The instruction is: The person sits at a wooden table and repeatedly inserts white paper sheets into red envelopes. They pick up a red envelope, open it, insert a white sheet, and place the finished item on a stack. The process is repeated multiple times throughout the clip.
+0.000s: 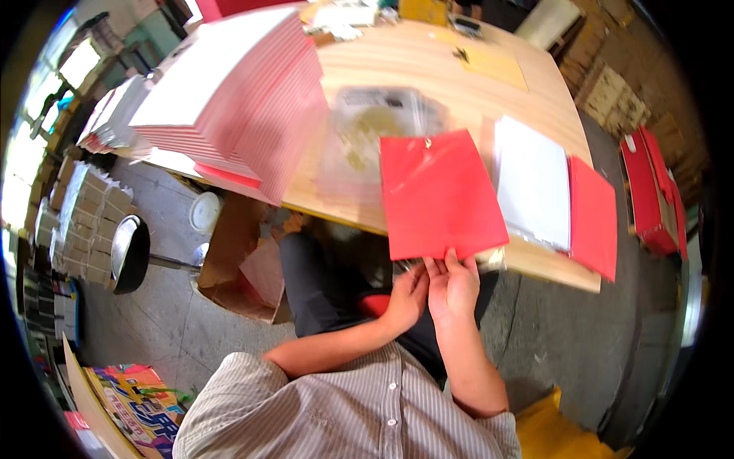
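Observation:
A flat red folder (440, 199) in what looks like a clear plastic sleeve hangs over the near table edge, with a small gold-coloured piece at its far edge. My right hand (455, 291) grips its near edge, thumb on top. Close beside it, my left hand (409, 297) has its fingers pressed together at the clear plastic under the folder's near left corner. Behind the folder sits a clear plastic container (359, 164) with small gold-coloured pieces in it, partly hidden and blurred.
A tall stack of red and white sheets (237, 99) stands on the left of the wooden table (428, 76). To the right lie a white plastic-covered stack (533, 183) and another red folder (592, 218). An open cardboard box (237, 260) stands on the floor, left of my legs.

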`<state>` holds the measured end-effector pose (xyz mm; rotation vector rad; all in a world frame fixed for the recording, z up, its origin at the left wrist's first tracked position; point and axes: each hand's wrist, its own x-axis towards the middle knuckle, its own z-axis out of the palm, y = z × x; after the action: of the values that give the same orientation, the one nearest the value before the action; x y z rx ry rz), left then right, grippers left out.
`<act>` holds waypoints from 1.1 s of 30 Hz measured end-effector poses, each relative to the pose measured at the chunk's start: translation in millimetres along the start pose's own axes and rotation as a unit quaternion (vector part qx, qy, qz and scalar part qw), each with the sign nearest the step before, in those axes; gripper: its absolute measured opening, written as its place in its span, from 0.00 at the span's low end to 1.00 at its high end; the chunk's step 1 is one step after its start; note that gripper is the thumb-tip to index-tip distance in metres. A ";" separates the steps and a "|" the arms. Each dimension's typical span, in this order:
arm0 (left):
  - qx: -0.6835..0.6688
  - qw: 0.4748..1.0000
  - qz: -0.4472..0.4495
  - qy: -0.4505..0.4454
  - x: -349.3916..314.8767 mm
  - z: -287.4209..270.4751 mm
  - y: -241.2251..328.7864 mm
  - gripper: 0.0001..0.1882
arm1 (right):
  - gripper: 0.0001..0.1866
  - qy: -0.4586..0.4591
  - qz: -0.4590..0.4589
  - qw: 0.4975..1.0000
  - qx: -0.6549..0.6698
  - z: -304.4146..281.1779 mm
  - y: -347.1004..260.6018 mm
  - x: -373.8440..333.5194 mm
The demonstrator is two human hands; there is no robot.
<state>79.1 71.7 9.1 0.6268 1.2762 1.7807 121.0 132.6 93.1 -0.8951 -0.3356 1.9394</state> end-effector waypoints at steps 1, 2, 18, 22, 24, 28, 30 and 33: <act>0.006 1.000 0.013 -0.007 4.7 -1.6 5.7 0.14 | 0.17 -0.001 0.001 1.000 -0.003 3.4 -0.1 3.1; 0.012 1.000 0.024 -0.014 8.7 -0.3 17.9 0.14 | 0.17 0.001 0.001 1.000 -0.007 6.6 1.1 6.9; -0.093 0.991 -0.089 0.023 35.4 -17.3 5.8 0.15 | 0.14 0.015 0.020 1.000 0.014 5.4 25.0 58.0; -0.068 0.993 -0.095 0.014 41.2 -24.2 -6.5 0.14 | 0.13 0.021 0.030 0.999 0.006 -2.9 26.8 61.4; -0.077 0.990 -0.113 0.022 39.8 -23.1 -4.5 0.12 | 0.12 0.031 0.044 0.999 0.006 -12.5 29.6 66.7; -0.110 0.980 -0.151 0.061 37.8 -24.3 13.8 0.12 | 0.07 0.014 0.084 0.996 0.018 -5.2 21.2 60.2; -0.092 0.981 -0.162 0.046 36.0 -31.3 9.9 0.13 | 0.07 0.001 0.108 0.994 0.011 -7.5 16.3 54.6; -0.087 0.984 -0.145 0.049 38.6 -33.9 7.0 0.11 | 0.09 -0.034 0.128 0.991 0.018 -20.0 15.7 60.4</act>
<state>30.0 86.1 0.8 0.2428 1.1944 1.6715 107.5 172.9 43.3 -0.8836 -0.2326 2.2090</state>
